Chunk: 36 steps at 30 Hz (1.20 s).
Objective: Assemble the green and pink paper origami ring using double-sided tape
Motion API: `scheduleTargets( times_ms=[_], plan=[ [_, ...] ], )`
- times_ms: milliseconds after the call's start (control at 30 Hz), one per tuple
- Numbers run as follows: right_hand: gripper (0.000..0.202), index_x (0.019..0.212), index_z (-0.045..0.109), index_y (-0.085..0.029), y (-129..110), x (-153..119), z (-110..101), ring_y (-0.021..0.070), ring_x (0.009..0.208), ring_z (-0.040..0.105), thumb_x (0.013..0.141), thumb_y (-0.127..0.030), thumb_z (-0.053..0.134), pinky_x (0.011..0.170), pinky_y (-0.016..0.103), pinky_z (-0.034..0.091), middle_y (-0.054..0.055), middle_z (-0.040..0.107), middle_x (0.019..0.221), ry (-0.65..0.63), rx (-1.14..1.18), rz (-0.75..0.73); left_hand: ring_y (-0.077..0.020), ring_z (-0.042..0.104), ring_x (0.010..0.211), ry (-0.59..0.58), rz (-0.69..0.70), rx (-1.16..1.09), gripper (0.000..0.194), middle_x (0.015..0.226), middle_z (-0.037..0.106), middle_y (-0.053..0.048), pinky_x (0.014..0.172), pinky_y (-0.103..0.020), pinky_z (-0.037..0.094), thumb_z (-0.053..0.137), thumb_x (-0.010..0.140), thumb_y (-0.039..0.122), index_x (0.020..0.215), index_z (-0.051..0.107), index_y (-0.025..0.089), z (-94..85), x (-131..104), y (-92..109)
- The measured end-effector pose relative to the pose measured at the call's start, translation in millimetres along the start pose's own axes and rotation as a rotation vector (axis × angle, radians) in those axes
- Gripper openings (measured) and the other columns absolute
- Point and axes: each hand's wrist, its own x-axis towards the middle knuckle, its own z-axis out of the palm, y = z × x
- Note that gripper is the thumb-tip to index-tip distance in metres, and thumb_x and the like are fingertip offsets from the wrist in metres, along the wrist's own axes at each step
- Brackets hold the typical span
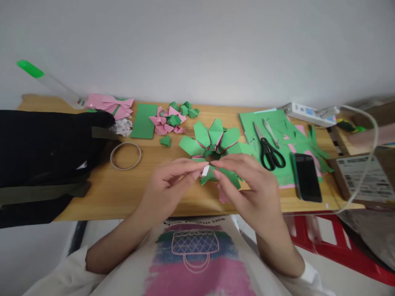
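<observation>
My left hand pinches a small white strip, possibly a piece of tape, between thumb and forefinger. Close to its right side, my right hand has thumb and forefinger nearly together; whatever lies between them is too small to make out. Both hands are over the near side of a ring of folded green paper petals with pink edges inside. The ring's near part is partly hidden by my fingers. A bit of pink paper shows beneath my right hand.
Folded pink and green pieces, a green paper stack and a tape roll lie left. Rightward are black-handled scissors, a cutter knife, green sheets, a phone and a power strip. A black bag covers the left end.
</observation>
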Motion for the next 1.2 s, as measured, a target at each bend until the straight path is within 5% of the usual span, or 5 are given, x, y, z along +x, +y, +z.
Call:
scheduleTargets(
  times_ms=[400,667,867,1000,1200],
  plan=[
    [0.006,0.087,0.071,-0.019,5.4,0.6,-6.9,0.0148,0.080,0.069,0.084,-0.014,0.071,0.072,0.028,0.054,0.002,0.074,0.084,0.017,0.016,0.017,-0.0125,0.070,0.088,-0.008,0.215,0.235,0.028,0.096,0.078,0.002,0.079,-0.025,0.056,0.060,0.089,0.009,0.102,0.076,0.027,9.7,1.2,4.5],
    [0.012,0.085,0.069,-0.028,13.7,3.0,-24.5,0.0176,0.078,0.069,0.089,-0.018,0.064,0.073,0.036,0.057,-0.001,0.073,0.082,-0.067,0.107,0.022,-0.0162,0.072,0.090,-0.018,0.083,0.212,0.027,0.096,0.078,0.005,0.087,-0.031,0.058,0.062,0.090,0.017,0.112,0.073,0.030,19.4,8.0,10.8],
    [0.012,0.084,0.069,-0.027,24.0,-18.4,-32.2,0.0169,0.075,0.065,0.084,-0.015,0.070,0.070,0.035,0.055,-0.002,0.068,0.076,0.095,0.227,0.205,-0.0146,0.068,0.105,-0.027,0.167,0.330,0.033,0.114,0.075,0.005,0.097,-0.029,0.053,0.061,0.091,0.015,0.120,0.067,0.031,13.1,3.0,5.6],
    [0.025,0.104,0.068,-0.027,24.6,-40.8,-31.9,0.0172,0.082,0.063,0.083,-0.012,0.069,0.076,0.036,0.052,0.000,0.066,0.085,0.238,0.248,0.356,-0.0200,0.066,0.110,-0.130,0.253,0.459,0.030,0.114,0.073,-0.001,0.100,-0.033,0.051,0.065,0.087,0.018,0.115,0.069,0.028,5.7,3.5,2.9],
    [0.064,0.137,0.047,-0.029,19.9,-66.1,-26.8,0.0199,0.091,0.065,0.080,-0.011,0.070,0.077,0.039,0.055,0.002,0.065,0.100,0.107,0.167,0.382,-0.0235,0.066,0.103,-0.300,0.375,0.624,0.028,0.108,0.073,-0.005,0.097,-0.041,0.051,0.062,0.086,0.017,0.112,0.067,0.027,8.3,5.9,-9.2]
  ],
)
